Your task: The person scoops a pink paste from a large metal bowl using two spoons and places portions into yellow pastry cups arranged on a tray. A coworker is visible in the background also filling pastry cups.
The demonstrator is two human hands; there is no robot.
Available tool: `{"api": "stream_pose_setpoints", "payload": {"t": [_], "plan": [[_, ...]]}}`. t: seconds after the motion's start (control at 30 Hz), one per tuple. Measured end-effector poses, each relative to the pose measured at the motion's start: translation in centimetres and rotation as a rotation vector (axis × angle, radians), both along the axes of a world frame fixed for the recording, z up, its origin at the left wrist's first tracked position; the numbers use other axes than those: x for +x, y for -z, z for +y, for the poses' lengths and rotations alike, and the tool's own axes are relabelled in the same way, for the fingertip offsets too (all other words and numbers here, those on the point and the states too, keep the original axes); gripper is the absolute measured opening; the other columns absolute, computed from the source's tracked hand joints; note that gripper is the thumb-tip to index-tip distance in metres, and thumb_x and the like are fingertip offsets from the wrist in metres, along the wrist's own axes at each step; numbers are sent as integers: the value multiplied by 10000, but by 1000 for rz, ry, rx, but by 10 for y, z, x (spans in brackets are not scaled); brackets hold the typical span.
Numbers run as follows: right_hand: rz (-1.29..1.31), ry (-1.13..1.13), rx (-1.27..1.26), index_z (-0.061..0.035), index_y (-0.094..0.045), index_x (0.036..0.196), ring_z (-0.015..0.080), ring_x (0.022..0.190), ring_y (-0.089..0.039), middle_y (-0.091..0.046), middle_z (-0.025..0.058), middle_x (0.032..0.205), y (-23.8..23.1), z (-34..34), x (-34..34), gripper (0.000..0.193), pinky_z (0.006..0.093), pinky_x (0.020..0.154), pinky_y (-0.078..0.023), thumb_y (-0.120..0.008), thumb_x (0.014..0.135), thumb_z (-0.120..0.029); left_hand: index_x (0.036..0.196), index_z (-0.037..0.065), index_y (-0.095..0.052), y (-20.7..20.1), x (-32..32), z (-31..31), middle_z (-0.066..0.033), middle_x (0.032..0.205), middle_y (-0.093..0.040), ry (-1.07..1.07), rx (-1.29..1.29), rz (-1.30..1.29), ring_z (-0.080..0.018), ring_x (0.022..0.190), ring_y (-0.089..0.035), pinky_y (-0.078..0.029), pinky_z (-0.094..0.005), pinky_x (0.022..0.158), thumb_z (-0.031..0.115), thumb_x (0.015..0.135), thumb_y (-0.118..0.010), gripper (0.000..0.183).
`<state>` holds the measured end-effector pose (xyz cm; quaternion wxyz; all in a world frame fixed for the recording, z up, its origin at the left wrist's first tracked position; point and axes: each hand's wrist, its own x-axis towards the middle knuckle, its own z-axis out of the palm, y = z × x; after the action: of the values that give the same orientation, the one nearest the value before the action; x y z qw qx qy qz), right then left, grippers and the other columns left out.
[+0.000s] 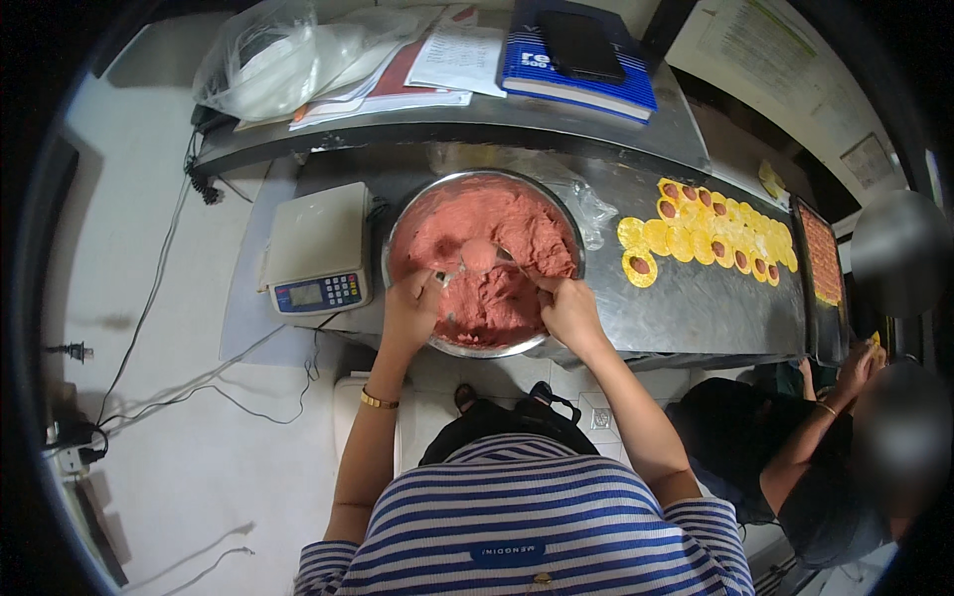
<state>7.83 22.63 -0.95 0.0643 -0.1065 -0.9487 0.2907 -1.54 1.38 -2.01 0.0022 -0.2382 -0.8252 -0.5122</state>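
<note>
A wide steel bowl (568, 204) in front of me is filled with pink ground meat (497, 214). My left hand (412, 306) is closed at the bowl's left side, its fingertips over the meat. A small greyish piece shows beside those fingertips, too small to name. From the right, my right hand (569, 313) reaches over the rim with its fingers curled shut. Another small dark piece lies just beyond it, and I cannot make out what either hand grips. Between the hands a smoother round lump of meat stands out.
A digital scale (320, 248) stands left of the bowl. Yellow round wrappers (696, 238), some with meat on them, lie to the right, before a filled tray (820, 263). Papers and a blue book (596, 84) rest on the shelf. A co-worker (785, 447) sits at right.
</note>
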Motion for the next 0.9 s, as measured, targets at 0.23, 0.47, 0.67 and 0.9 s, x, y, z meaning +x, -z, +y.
{"api": "stream_pose_setpoints", "payload": {"t": [0.23, 0.47, 0.67, 0.9], "plan": [[-21, 48, 236, -5, -643, 654, 316, 631, -649, -627, 205, 661, -12, -27, 16, 122, 419, 564, -523, -560, 674, -92, 929, 84, -633, 2, 7, 34, -190, 728, -607, 233, -421, 419, -361, 631, -601, -477, -451, 572, 157, 859, -467, 194], [4, 176, 202, 22, -548, 1119, 334, 631, -635, -612, 198, 768, -19, -28, 42, 461, 437, 555, -515, -572, 668, -74, 916, 74, -626, 13, -16, 41, -197, 659, -591, 65, -433, 447, -364, 597, -596, -472, -456, 544, 158, 861, -472, 184], [38, 168, 127, -18, -642, 886, 346, 635, -624, -618, 205, 733, -6, -14, 36, 233, 434, 580, -506, -578, 667, -65, 872, 102, -596, 15, -11, 39, -123, 574, -576, 89, -462, 603, -309, 515, -581, -466, -430, 502, 167, 861, -489, 125], [75, 148, 126, -63, -585, 1153, 367, 682, -622, -632, 208, 887, -17, -12, 26, 523, 447, 619, -510, -577, 631, -33, 872, 51, -617, -7, -1, 43, -213, 661, -592, -26, -391, 264, -384, 622, -601, -481, -470, 581, 155, 854, -478, 175]]}}
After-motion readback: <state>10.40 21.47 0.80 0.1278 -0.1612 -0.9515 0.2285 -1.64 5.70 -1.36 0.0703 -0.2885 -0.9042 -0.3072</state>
